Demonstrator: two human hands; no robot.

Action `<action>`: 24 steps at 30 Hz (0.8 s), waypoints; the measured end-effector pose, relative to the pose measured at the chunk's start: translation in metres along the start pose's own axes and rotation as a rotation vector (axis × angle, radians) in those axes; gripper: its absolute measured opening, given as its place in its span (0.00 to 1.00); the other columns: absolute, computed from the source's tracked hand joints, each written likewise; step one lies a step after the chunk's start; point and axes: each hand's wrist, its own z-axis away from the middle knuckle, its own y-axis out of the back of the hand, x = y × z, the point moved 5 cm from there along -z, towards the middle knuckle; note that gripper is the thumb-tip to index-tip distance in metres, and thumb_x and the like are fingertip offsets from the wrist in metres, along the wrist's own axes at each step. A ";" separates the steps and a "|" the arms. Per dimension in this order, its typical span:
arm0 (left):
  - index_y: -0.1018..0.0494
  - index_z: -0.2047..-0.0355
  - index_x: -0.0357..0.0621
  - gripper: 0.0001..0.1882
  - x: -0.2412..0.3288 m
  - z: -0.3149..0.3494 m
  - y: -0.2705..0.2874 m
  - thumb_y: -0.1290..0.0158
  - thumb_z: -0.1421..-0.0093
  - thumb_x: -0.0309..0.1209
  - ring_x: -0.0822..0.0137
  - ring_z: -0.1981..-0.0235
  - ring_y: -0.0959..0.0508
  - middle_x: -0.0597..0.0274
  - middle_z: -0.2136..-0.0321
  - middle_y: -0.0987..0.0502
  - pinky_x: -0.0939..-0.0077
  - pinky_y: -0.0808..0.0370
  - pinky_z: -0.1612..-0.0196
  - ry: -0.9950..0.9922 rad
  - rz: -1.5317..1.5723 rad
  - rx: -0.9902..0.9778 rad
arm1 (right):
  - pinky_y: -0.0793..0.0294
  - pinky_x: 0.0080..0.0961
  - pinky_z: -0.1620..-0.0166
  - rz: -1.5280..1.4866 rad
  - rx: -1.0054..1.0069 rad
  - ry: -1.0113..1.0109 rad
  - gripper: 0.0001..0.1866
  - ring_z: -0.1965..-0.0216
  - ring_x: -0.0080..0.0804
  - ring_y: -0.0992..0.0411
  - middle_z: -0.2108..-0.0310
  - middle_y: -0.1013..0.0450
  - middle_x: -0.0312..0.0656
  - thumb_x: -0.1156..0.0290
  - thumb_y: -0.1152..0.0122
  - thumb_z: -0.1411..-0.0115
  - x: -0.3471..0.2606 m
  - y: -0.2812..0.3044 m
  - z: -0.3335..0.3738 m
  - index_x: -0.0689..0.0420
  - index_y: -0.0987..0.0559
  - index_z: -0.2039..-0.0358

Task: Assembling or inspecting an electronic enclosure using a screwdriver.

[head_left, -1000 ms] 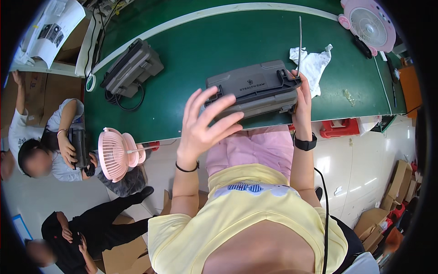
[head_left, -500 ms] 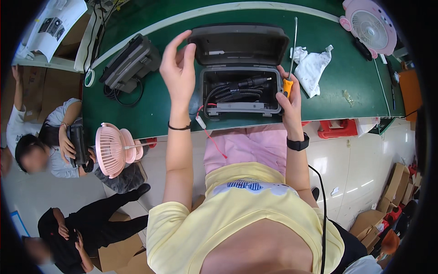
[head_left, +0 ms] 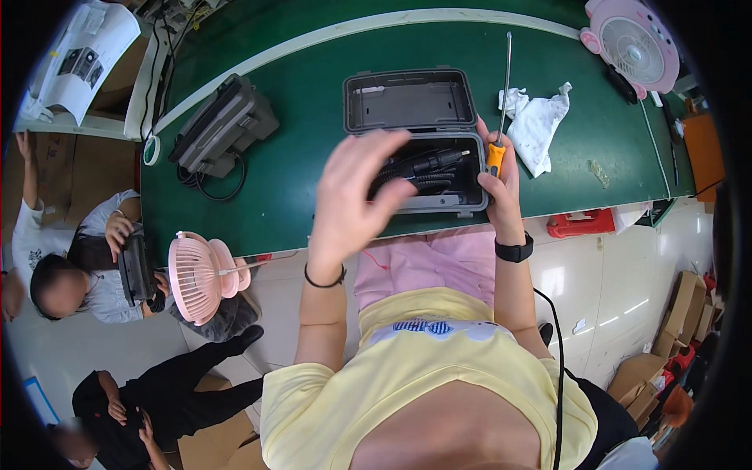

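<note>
Green bench [head_left: 298,157] with a white stripe along the far edge, workshop floor below it, cardboard boxes off to the right. Right in front of both hands sat a grey case [head_left: 415,149], lid flipped fully back and lying flat on the bench, with black cables and some dark tool coiled in the bottom half.

The left hand [head_left: 352,200] was raised over the near left part of the case, fingers spread and loose, not gripping anything. Couldn't tell if the fingertips actually touched the case or just floated above it. Black band on that wrist.

The right hand [head_left: 501,176] was at the case's right edge, closed around the orange handle of a screwdriver [head_left: 501,102], its long thin shaft pointing away across the bench past the lid. Dark watch on that wrist.

Just right of the screwdriver shaft lay a crumpled white rag [head_left: 540,125]. Further right, at the bench corner, a pink fan [head_left: 633,43]. Well off to the left of the left hand, a second grey case [head_left: 223,125], shut, with a cable trailing out. Another pink fan [head_left: 200,274] was clipped below the bench edge on the left, and people sat on the floor near it.
</note>
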 end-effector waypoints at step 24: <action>0.30 0.42 0.41 0.25 -0.064 0.102 0.053 0.40 0.39 0.29 0.48 0.46 0.30 0.46 0.47 0.33 0.61 0.32 0.43 0.422 -0.756 0.651 | 0.53 0.32 0.30 0.005 -0.009 -0.043 0.33 0.31 0.40 0.44 0.30 0.45 0.55 0.69 0.40 0.57 0.008 0.003 -0.001 0.51 0.36 0.46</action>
